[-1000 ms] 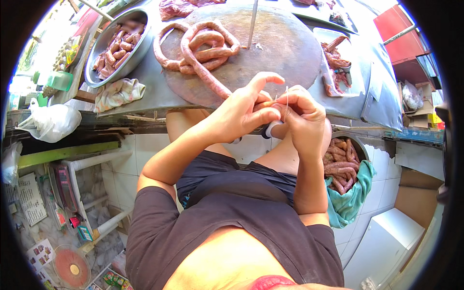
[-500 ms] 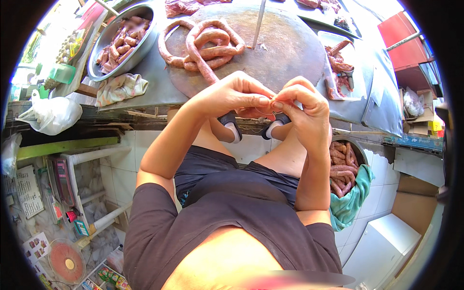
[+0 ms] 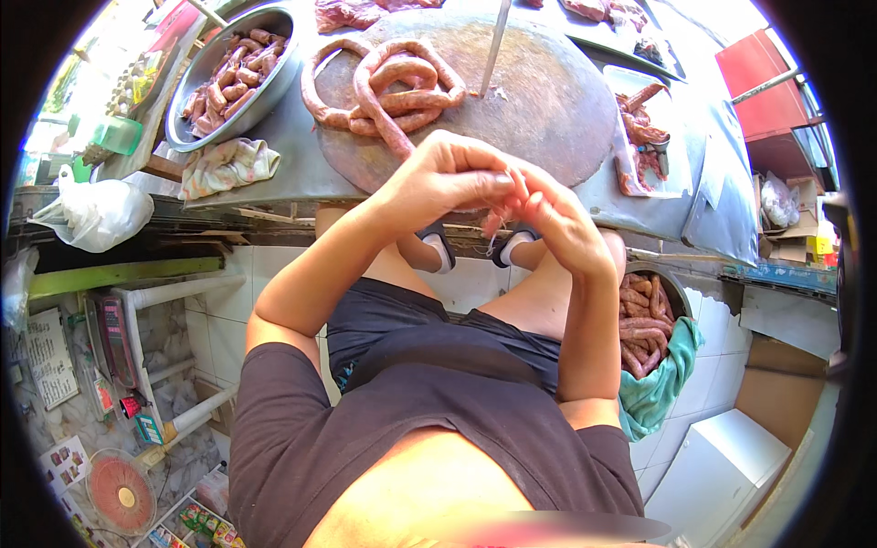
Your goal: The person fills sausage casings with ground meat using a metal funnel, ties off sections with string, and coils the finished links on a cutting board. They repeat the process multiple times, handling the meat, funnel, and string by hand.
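Observation:
A long raw sausage [image 3: 395, 139] lies coiled on the round wooden chopping board [image 3: 548, 110], and its near end runs behind my left hand [image 3: 461, 178]. My left hand is closed with thumb and fingers pinched at that end. Touching it from the right, my right hand [image 3: 568, 224] is closed too, its fingertips against the left ones. A pinkish sausage tip [image 3: 494, 219] shows just under the fingers, and a thin pale string [image 3: 491, 247] dangles below it. My fingers partly hide what lies between them.
A metal basin [image 3: 183, 123] of short sausages stands at the left beside a cloth [image 3: 233, 168]. A knife [image 3: 495, 46] stands upright on the board. Right of it is a tray [image 3: 671, 178] with meat. Low at my right, a pot [image 3: 678, 288] holds sausages beside a green cloth [image 3: 667, 384].
My right hand has turned and tilted over toward the left one, fingertips still together. The thin loop seen between the hands is gone from sight, and a pale strand now hangs below.

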`<state>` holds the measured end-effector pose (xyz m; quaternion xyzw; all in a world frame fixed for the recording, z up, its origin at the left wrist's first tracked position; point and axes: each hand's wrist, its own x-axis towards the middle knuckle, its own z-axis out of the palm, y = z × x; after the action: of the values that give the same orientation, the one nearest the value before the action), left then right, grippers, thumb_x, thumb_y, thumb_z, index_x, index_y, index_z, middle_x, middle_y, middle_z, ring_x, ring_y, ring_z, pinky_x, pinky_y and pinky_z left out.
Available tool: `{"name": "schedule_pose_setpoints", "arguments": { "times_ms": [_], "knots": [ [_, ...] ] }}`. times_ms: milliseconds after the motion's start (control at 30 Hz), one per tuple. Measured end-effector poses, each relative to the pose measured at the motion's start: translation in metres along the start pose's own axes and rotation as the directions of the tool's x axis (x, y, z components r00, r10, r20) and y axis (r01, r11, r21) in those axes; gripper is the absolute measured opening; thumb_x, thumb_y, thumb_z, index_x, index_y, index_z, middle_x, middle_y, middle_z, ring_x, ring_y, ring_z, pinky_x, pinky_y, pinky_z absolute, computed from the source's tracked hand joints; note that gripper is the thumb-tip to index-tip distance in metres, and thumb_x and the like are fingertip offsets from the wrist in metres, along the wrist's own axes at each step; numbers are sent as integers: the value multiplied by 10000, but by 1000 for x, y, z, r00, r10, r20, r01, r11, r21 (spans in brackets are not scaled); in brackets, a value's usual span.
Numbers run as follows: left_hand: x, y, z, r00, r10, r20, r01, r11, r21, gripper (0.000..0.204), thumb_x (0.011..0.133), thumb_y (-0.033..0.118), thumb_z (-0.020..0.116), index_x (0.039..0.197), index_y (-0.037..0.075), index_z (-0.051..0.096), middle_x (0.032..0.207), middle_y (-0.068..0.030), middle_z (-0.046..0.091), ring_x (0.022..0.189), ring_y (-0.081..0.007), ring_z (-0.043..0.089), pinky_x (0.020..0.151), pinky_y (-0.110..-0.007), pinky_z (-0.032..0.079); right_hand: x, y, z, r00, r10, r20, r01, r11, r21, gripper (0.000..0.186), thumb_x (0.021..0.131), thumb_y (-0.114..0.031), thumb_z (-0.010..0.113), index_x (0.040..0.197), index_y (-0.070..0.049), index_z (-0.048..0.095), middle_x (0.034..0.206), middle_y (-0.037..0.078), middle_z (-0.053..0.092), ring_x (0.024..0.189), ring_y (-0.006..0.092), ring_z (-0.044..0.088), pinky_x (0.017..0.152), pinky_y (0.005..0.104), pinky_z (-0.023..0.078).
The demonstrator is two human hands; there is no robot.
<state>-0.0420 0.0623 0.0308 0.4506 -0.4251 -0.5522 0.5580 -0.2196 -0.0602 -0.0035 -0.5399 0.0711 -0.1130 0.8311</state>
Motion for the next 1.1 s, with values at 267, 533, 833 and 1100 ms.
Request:
{"name": "schedule_pose_setpoints", "arguments": {
  "times_ms": [267,533,833,1100],
  "knots": [
    [-17,5,6,942,267,-202,-280,959,-41,136,1030,63,580,1041,-17,690,958,-54,696,871,-88,625,786,-226,513,-53,-54,-20,938,-345,-4,341,928,-154,89,929,11,635,909,59,707,761,108,655,621,147,538,590,276,432],
    [-9,2,22,963,271,-1,-269,954,-132,254,1088,154,492,999,-38,631,921,-90,664,883,-156,624,856,-302,522,-6,-27,-17,852,-400,-338,523,633,571,78,955,-142,689,966,-104,622,795,17,577,819,211,543,1238,652,158],
    [-31,13,22,998,58,-6,-58,996,-67,238,1082,184,518,929,29,613,782,31,540,667,-36,461,593,-188,390,10,-65,-23,834,-425,-351,551,663,507,115,1037,-185,591,988,-81,585,663,-30,389,577,78,338,503,244,263],
    [-17,-2,3,981,102,-166,-107,994,-18,248,1065,241,568,919,54,644,757,61,536,637,-20,433,549,-179,338,13,-54,-36,823,-388,-414,538,766,352,88,1036,-168,593,1060,-87,617,608,-45,348,488,67,251,440,252,195]
  ]
}}
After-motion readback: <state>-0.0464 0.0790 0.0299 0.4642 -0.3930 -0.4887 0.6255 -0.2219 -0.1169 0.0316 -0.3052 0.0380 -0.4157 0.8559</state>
